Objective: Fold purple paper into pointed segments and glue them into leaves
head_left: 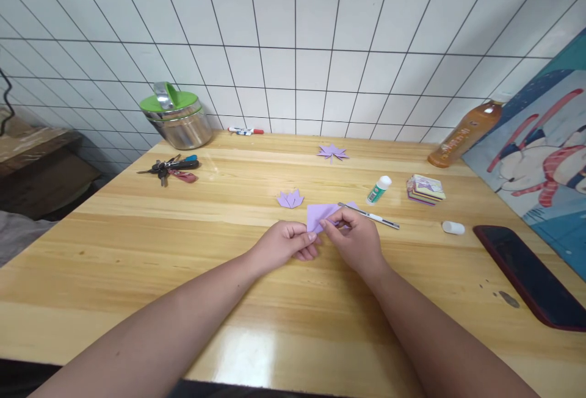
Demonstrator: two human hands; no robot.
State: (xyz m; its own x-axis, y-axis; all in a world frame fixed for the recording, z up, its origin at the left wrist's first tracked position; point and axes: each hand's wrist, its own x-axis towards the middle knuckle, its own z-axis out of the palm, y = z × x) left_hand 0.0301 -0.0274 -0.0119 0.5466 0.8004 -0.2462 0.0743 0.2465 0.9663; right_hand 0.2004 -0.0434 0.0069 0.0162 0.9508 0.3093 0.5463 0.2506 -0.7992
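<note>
Between both hands is a small piece of purple paper (319, 213), held up just above the wooden table. My left hand (293, 240) pinches its lower left corner between thumb and fingers. With thumb and forefinger, my right hand (351, 234) grips the paper's right side, and its fingers hide part of the sheet. A slim metal craft knife or pen-like tool (373, 217) lies just behind the right hand. A folded purple paper piece with pointed petals (290, 199) rests beyond the left hand. Farther back lies a purple paper leaf shape (332, 152).
An uncapped glue stick (379, 190), its white cap (453, 227) and a paper stack (425, 189) are on the right, near a phone (531, 276) and tea bottle (467, 134). Keys (169, 168), a green-lidded steel pot (178, 120) and markers (246, 131) stand left, before the tiled wall.
</note>
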